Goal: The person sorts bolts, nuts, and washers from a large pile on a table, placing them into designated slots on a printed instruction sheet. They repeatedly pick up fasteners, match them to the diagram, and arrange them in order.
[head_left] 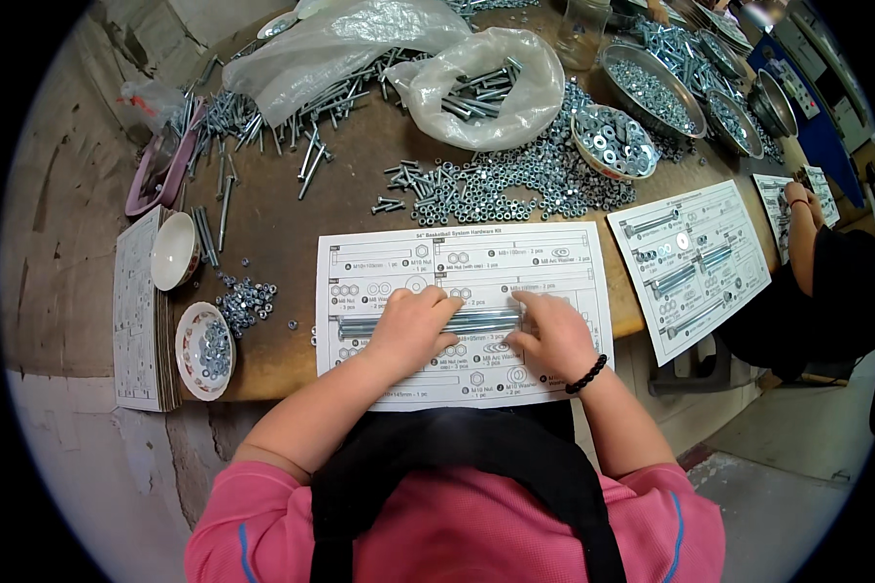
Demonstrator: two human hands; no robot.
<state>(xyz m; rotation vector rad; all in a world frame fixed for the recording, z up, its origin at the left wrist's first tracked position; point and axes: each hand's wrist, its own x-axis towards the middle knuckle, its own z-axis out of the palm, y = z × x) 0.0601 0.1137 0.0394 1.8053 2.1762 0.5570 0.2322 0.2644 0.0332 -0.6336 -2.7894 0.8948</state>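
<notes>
The long bolts (457,322) lie straight across in front of you, on the printed parts sheet (467,311) at the near edge of the counter (282,209). Their long axis runs left to right, square to your forearms, so each hand meets them from the near side and covers one end of the bundle.

Your left hand (413,325) sits over the left part of the bolts, fingers curled down onto the shafts; your right hand (551,333), the one with the dark bead bracelet (586,374), presses on the right end with fingers bent. Both are pinning or pinching the bolts rather than lying slack, though the knuckles hide the fingertips, so you cannot be sure from here whether either hand has actually closed around a shaft or only rests on top. The bare stretch of bolt shows between your two hands, and neither hand is plainly nearer: the bundle is shared evenly, with its left tip poking out beyond your left hand.

Further off, the loose heap of nuts (515,185) lies beyond the sheet toward the middle of the counter, well apart from both hands. Two small bowls (204,350) of hardware stand off to your left, nearer your left hand. A second printed sheet (692,260) lies to your right, by another person's arm (800,228).
</notes>
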